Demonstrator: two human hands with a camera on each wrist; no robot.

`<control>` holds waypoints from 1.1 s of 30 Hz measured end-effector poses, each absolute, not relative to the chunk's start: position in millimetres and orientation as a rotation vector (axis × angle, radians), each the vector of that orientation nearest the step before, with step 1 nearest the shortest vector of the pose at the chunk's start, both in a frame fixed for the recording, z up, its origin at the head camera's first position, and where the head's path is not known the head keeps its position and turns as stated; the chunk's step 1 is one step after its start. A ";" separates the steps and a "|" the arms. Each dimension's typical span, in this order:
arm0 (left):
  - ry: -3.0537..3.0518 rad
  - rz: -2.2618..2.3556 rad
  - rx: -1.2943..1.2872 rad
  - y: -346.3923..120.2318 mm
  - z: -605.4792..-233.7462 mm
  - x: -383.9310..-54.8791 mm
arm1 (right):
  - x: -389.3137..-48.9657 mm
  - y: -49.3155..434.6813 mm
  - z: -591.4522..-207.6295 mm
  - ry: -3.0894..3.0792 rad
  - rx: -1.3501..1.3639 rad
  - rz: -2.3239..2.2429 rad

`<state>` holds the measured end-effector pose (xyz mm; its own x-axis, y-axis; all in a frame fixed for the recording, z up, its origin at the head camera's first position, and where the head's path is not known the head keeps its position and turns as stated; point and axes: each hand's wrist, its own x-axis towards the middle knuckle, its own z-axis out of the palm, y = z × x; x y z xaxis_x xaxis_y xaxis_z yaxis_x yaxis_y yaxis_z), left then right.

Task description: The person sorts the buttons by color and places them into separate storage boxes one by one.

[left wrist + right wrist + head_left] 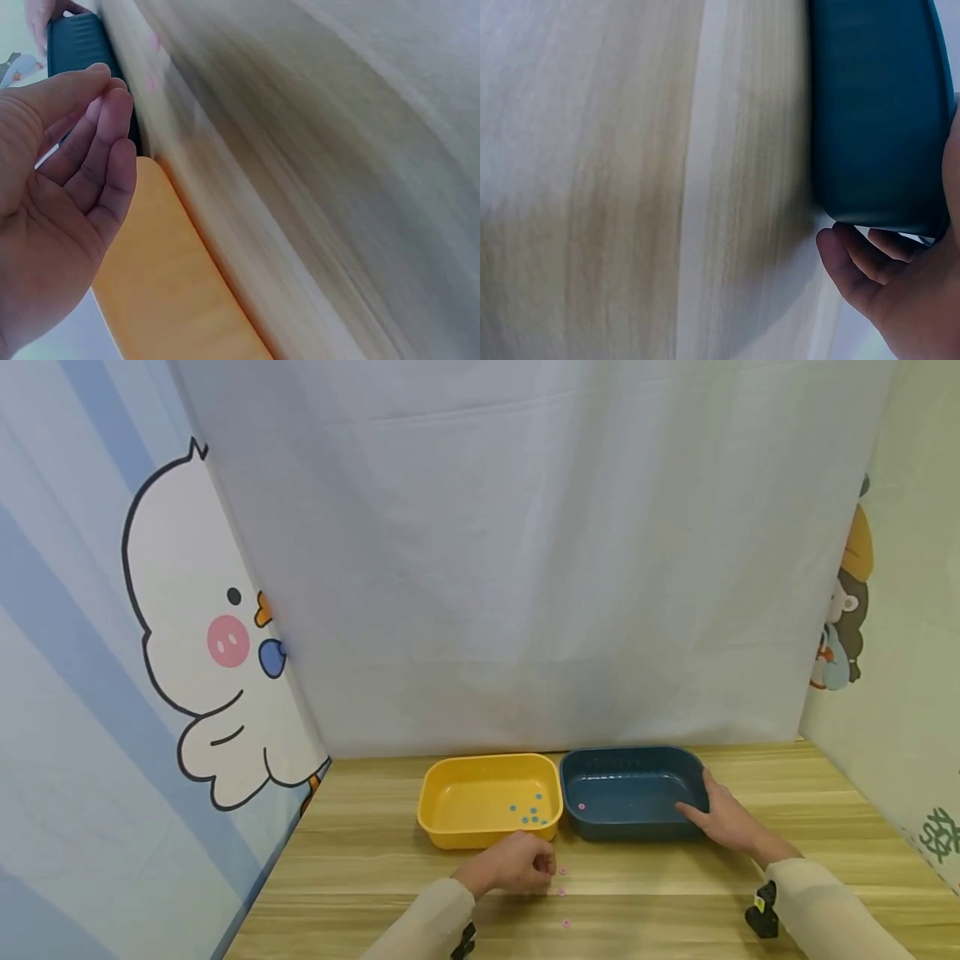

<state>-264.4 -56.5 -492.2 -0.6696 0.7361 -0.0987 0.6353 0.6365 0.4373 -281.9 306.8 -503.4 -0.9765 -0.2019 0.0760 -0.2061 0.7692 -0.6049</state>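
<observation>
My left hand (522, 862) hovers low at the front right corner of the yellow bin (480, 840), fingers curled and the thumb tip meeting the index fingertip. No piece shows between those tips in the left wrist view. Just right of it, a few small pink ring-like pieces (561, 892) lie in a rough line on the table. My right hand (726, 820) grips the right end of the dark blue bin (637, 832), thumb over the rim and fingers along the outer wall. One pink piece (581, 807) lies inside that bin; several small blue pieces (533, 811) lie in the yellow one.
Both bins stand side by side near the back of the wood-grain table (645, 902). Behind them hangs a grey curtain (525, 568). A wall panel with a cartoon duck (195, 593) closes off the left, and a pale printed panel (900, 693) the right.
</observation>
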 end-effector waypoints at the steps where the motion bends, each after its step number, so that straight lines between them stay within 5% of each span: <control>1: 2.592 0.547 1.106 -55.7 -491.7 -264.6 | -281.7 306.7 -503.3 -2.948 0.341 1.009; 33: 2.702 0.773 1.074 -37.1 -437.4 -290.2 | -281.5 308.0 -505.2 -2.953 0.343 1.038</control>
<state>-290.2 -37.1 -437.4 -0.7375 0.6724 0.0635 0.6044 0.6150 0.5064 -281.5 308.0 -505.2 -0.9763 -0.2066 0.0648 -0.2017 0.7591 -0.6190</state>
